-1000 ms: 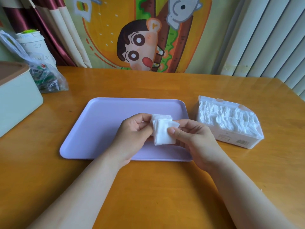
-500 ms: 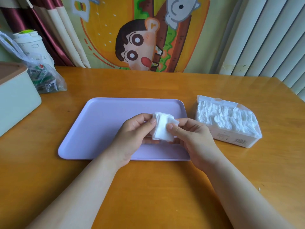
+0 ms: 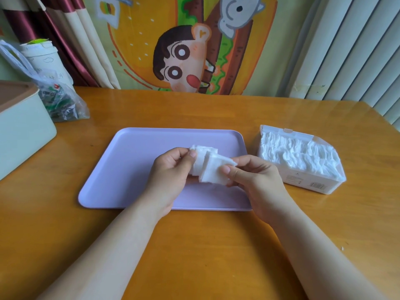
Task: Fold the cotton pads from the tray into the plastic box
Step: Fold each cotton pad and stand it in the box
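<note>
pads [image 3: 213, 167] fan out in a small stack over the tray [image 3: 129, 169] — left hand [image 3: 171, 172] pinches the stack's left side, right hand [image 3: 253, 178] pinches the front sheet's right edge. likely risk: only edges are gripped, so a loose sheet could slip out and drop to the tray or desk [image 3: 194, 245] when the fold is pressed. the box [image 3: 303, 179], just right of the right hand, looks nearly full — a bulky fold may not seat and could spring back out.
</note>
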`<state>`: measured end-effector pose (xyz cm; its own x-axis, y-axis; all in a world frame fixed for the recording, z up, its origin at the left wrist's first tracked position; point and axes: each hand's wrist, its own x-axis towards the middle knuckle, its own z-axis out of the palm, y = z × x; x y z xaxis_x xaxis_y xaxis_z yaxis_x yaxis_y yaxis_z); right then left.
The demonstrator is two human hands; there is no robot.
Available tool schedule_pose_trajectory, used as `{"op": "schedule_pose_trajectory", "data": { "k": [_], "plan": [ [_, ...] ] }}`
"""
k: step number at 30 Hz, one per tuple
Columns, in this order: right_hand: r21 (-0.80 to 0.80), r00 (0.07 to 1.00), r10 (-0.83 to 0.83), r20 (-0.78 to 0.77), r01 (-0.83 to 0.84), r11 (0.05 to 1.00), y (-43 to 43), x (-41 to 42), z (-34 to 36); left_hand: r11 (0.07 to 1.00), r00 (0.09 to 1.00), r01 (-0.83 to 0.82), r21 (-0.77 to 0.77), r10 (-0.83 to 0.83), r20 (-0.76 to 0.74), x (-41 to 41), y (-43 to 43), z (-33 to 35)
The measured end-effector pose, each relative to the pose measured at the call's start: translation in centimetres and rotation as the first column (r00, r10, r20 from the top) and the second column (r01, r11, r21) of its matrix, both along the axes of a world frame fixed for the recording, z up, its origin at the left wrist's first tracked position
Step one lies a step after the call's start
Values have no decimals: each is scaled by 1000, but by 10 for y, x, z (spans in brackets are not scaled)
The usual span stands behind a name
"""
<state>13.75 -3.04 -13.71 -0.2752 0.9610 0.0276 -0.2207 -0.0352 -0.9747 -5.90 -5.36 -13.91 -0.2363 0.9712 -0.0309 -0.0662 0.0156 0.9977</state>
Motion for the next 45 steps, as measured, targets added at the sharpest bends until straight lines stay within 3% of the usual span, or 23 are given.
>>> {"op": "schedule_pose_trajectory", "data": {
  "k": [4, 10, 23, 26, 29, 32, 37, 40, 45],
  "plan": [
    [16, 995, 90, 44, -90, 996, 1, 2, -1, 999, 996, 34, 9, -33, -85, 0, 0, -2],
    [4, 999, 9, 38, -9, 1000, 1, -2, 0, 985, 980, 169, 16, -166, -107, 4, -5, 1],
    [16, 993, -77, 86, 76, 997, -1, -4, -2, 983, 982, 174, 56, -170, -77, 5, -9, 5],
    [37, 978, -169, 123, 166, 985, -3, -7, -3, 983, 982, 176, 49, -171, -81, 5, -9, 6],
    [169, 913, -322, 249, 287, 943, -4, -11, -6, 985, 981, 166, 45, -161, -110, 6, -10, 7],
    [281, 886, -325, 331, 237, 930, -11, -15, -7, 988, 980, 150, 25, -145, -133, 7, -12, 10],
    [202, 949, -147, 279, 92, 975, -17, -13, 3, 972, 967, 229, 45, -222, -124, 6, -18, 16],
    [116, 966, -178, 189, 158, 981, -13, -10, 2, 956, 949, 286, 65, -273, -157, 7, -21, 18],
    [-6, 989, -144, 29, 145, 989, -5, -5, -4, 988, 989, 84, 131, -67, -130, 2, -15, 15]
  ]
}}
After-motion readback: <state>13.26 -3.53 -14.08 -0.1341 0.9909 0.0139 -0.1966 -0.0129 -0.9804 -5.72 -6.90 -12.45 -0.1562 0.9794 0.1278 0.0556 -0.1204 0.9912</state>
